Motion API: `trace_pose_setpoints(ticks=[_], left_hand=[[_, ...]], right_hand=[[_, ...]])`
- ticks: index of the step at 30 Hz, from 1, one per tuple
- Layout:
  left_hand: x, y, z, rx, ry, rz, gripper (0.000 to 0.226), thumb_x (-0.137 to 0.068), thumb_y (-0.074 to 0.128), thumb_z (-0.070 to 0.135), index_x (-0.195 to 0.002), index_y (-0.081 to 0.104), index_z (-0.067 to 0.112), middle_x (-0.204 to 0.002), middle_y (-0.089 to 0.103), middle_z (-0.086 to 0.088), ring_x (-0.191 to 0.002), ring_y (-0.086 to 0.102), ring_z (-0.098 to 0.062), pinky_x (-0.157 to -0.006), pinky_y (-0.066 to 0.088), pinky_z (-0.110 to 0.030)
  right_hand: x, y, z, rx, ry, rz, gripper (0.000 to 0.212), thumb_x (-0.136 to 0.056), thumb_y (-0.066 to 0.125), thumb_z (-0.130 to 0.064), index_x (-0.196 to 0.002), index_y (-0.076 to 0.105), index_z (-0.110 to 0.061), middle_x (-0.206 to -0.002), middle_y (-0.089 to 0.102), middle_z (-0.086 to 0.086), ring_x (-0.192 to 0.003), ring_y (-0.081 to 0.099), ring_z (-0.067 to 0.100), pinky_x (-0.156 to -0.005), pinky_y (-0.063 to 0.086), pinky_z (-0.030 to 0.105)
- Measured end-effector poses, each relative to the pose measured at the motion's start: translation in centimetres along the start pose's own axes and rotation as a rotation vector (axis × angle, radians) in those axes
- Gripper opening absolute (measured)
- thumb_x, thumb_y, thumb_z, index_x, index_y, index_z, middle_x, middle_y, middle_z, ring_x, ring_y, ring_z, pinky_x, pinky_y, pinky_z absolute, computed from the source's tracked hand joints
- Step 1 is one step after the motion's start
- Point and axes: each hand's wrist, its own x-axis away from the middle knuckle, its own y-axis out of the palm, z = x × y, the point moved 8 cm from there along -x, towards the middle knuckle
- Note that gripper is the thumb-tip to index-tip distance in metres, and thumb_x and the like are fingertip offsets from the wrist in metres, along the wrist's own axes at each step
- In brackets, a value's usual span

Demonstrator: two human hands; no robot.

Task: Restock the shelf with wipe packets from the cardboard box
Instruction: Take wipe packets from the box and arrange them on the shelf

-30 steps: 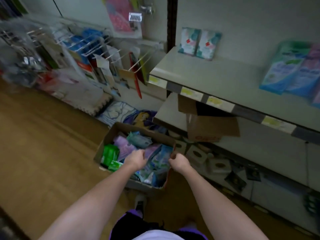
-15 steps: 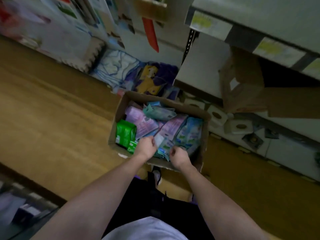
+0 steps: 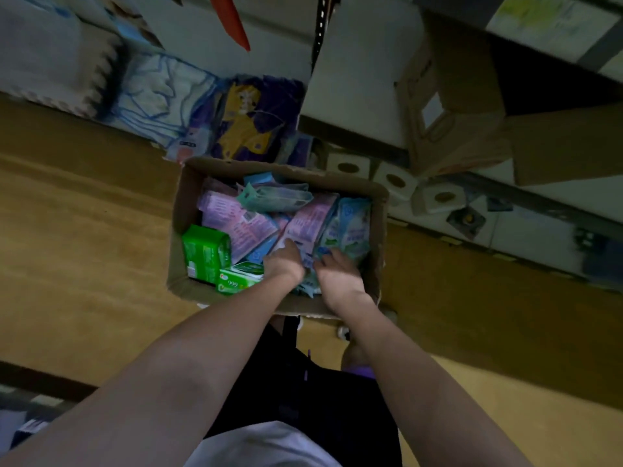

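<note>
An open cardboard box (image 3: 178, 210) sits on the wooden floor, filled with several loose wipe packets: purple ones (image 3: 236, 220), teal ones (image 3: 276, 197), pale blue-green ones (image 3: 350, 224) and green ones (image 3: 205, 251). Both my hands are inside the box at its near side. My left hand (image 3: 285, 264) lies on a purple and white packet, its fingertips buried among the packets. My right hand (image 3: 337, 274) curls its fingers over a pale blue-green packet beside it. The grey shelf (image 3: 357, 79) stands above and behind the box.
A second cardboard box (image 3: 455, 112) sits on the lower shelf, under an upper shelf edge with price labels (image 3: 539, 21). White rolls (image 3: 394, 180) lie beneath the shelf. Printed blankets (image 3: 242, 119) and foam mats (image 3: 67, 72) lean at the back left. Bare wooden floor (image 3: 84, 247) lies left.
My head has tilted down, so the upper shelf has left the view. Both hands have moved closer together and deeper among the packets at the box's near side.
</note>
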Motion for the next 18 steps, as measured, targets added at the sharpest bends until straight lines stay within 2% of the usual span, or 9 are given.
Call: trace_pose_setpoints(ticks=[1,2,4,5,7,10,13,15,18], left_hand=[[-0.1,0.2,-0.1,-0.006,-0.036,-0.007,0.076,-0.093,0.053,0.036,-0.152,0.013,0.009,-0.138,0.052,-0.016,-0.126,0.05,-0.034,-0.105,0.037,-0.043],[-0.2,0.4,-0.1,-0.003,-0.067,-0.007,0.073,-0.093,0.055,0.038,-0.151,0.02,0.01,-0.138,0.052,-0.015,-0.127,0.05,-0.032,-0.107,0.035,-0.043],[-0.3,0.5,0.2,0.019,-0.068,0.0,0.038,-0.093,0.057,0.039,-0.124,0.052,0.017,-0.128,0.059,-0.012,-0.12,0.054,-0.029,-0.103,0.039,-0.04],[-0.1,0.5,0.4,0.035,-0.063,-0.008,0.027,-0.092,0.058,0.038,-0.109,0.058,0.018,-0.122,0.062,-0.011,-0.115,0.056,-0.028,-0.099,0.043,-0.038],[0.3,0.3,0.7,0.066,-0.037,-0.021,0.025,-0.089,0.06,0.036,-0.101,0.063,0.015,-0.113,0.066,-0.01,-0.106,0.061,-0.028,-0.091,0.052,-0.036],[1.3,-0.6,1.0,0.132,-0.019,-0.019,0.025,-0.087,0.057,0.028,-0.105,0.065,0.014,-0.113,0.067,-0.01,-0.1,0.063,-0.028,-0.087,0.054,-0.035],[3.0,-1.4,0.9,0.266,-0.046,-0.019,0.044,-0.092,0.054,0.027,-0.132,0.051,0.01,-0.132,0.056,-0.014,-0.117,0.056,-0.033,-0.095,0.049,-0.036],[4.5,-2.2,0.4,0.369,-0.064,0.0,0.057,-0.092,0.056,0.03,-0.142,0.041,0.009,-0.139,0.05,-0.016,-0.122,0.052,-0.034,-0.096,0.047,-0.036],[6.8,-3.8,-0.2,0.412,-0.041,0.009,0.045,-0.089,0.061,0.021,-0.13,0.05,0.005,-0.126,0.058,-0.016,-0.109,0.059,-0.033,-0.086,0.053,-0.038]], right_hand=[[0.1,0.5,0.2,0.049,-0.008,-0.034,0.038,-0.094,0.051,-0.017,-0.13,0.052,-0.006,-0.134,0.049,0.017,-0.135,0.029,0.036,-0.113,0.027,0.042],[0.1,1.0,0.6,0.096,-0.007,-0.058,0.039,-0.095,0.05,-0.018,-0.132,0.051,-0.006,-0.138,0.046,0.018,-0.138,0.025,0.037,-0.116,0.021,0.044],[0.3,1.3,1.5,0.152,0.015,-0.061,0.039,-0.096,0.049,-0.018,-0.133,0.052,-0.005,-0.143,0.043,0.02,-0.141,0.022,0.037,-0.12,0.011,0.045],[0.5,1.2,2.0,0.178,0.033,-0.045,0.038,-0.095,0.049,-0.017,-0.131,0.055,-0.005,-0.141,0.045,0.02,-0.14,0.025,0.037,-0.12,0.009,0.045],[0.9,0.4,3.0,0.207,0.074,0.005,0.033,-0.094,0.048,-0.013,-0.123,0.059,-0.003,-0.132,0.052,0.019,-0.132,0.035,0.037,-0.118,0.013,0.045],[1.4,-0.9,3.7,0.198,0.053,0.017,0.029,-0.091,0.051,-0.009,-0.118,0.062,-0.005,-0.123,0.058,0.016,-0.121,0.045,0.035,-0.112,0.023,0.042],[2.1,-2.0,4.2,0.113,0.065,0.015,0.032,-0.09,0.054,-0.011,-0.121,0.063,-0.011,-0.122,0.061,0.013,-0.117,0.048,0.033,-0.108,0.028,0.039],[2.6,-3.3,4.7,-0.024,0.13,0.037,0.033,-0.091,0.054,-0.012,-0.123,0.06,-0.015,-0.121,0.061,0.012,-0.116,0.051,0.033,-0.105,0.034,0.038],[3.7,-6.0,5.0,-0.239,0.228,0.056,0.026,-0.095,0.052,-0.024,-0.119,0.06,-0.021,-0.118,0.062,0.009,-0.105,0.058,0.028,-0.092,0.048,0.036]])
